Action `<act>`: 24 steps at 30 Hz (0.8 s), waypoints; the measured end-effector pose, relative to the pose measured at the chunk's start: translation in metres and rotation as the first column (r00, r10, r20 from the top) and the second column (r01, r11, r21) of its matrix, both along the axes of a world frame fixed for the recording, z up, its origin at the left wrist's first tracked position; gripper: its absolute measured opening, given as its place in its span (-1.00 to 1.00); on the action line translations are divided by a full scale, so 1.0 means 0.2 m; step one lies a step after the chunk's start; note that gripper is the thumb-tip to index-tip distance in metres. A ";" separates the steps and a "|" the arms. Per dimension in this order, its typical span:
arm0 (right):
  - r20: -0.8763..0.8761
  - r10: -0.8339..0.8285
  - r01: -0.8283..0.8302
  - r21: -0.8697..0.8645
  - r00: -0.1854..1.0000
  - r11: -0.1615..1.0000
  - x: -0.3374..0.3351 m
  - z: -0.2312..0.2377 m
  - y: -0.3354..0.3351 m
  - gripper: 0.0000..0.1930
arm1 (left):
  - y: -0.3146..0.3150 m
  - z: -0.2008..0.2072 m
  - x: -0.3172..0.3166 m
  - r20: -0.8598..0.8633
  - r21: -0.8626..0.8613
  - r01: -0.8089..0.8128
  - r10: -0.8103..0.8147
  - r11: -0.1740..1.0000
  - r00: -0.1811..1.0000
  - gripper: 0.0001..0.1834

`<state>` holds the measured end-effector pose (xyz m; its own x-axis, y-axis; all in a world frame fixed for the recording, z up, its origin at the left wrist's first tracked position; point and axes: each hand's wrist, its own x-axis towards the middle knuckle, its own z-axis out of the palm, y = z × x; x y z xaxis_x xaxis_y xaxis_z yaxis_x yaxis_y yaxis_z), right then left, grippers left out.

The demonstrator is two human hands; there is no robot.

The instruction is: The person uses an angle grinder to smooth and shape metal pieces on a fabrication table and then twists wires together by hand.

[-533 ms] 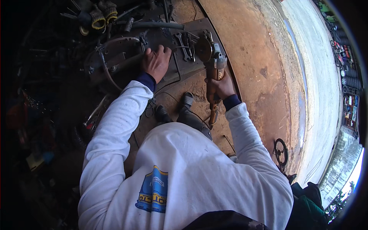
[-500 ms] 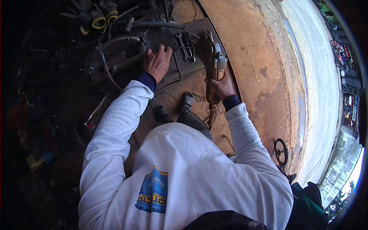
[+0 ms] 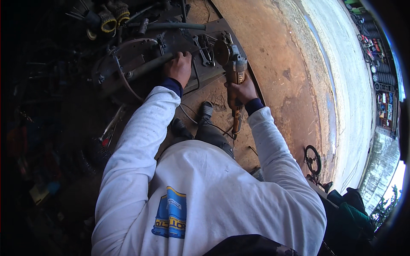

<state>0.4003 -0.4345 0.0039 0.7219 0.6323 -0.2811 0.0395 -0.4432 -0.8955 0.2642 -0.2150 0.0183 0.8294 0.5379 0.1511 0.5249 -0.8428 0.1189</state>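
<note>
My right hand [image 3: 244,90] is wrapped round the body of an orange-and-black angle grinder [image 3: 235,77]. Its disc [image 3: 221,52] points away from me, over the bench's right edge area. At the end of a dark metal pipe [image 3: 150,67], my left hand [image 3: 180,68] has its fingers curled over the pipe. The pipe lies slanted across the dark metal workbench [image 3: 213,73]. A curved metal rod [image 3: 120,76] crosses near its far left end. Between the left hand and the grinder disc lies an open-ended wrench [image 3: 201,50].
A hammer [image 3: 144,26], a long tube [image 3: 177,26] and yellow-cuffed work gloves [image 3: 107,20] lie at the back of the bench. A dark cable [image 3: 218,127] trails past my feet. A bicycle wheel [image 3: 313,160] stands at the right on the dirt ground.
My left hand has shifted slightly right and toward me, its fingers now curled at the pipe's end. The grinder stays in my right hand. The whole view has shifted a little.
</note>
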 end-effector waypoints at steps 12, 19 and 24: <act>0.116 0.030 -0.009 -0.173 0.993 0.985 -0.03 0.02 0.05 -0.32 | 0.03 0.02 -0.03 -0.032 -0.070 0.030 -0.033 0.997 0.999 -0.74; 0.120 0.055 -0.034 -0.171 0.991 0.985 -0.06 0.01 0.05 -0.34 | 0.03 0.04 -0.03 -0.057 -0.146 0.001 -0.009 0.989 0.998 -0.65; 0.087 0.046 -0.028 -0.191 0.995 0.981 -0.07 -0.01 0.04 -0.35 | 0.03 0.03 -0.03 -0.036 -0.106 0.027 -0.031 0.994 0.999 -0.70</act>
<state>0.3866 -0.4260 0.0024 0.7269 0.6005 -0.3333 0.1358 -0.6014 -0.7873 0.2589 -0.2097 0.0248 0.8489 0.5248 0.0629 0.5063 -0.8416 0.1882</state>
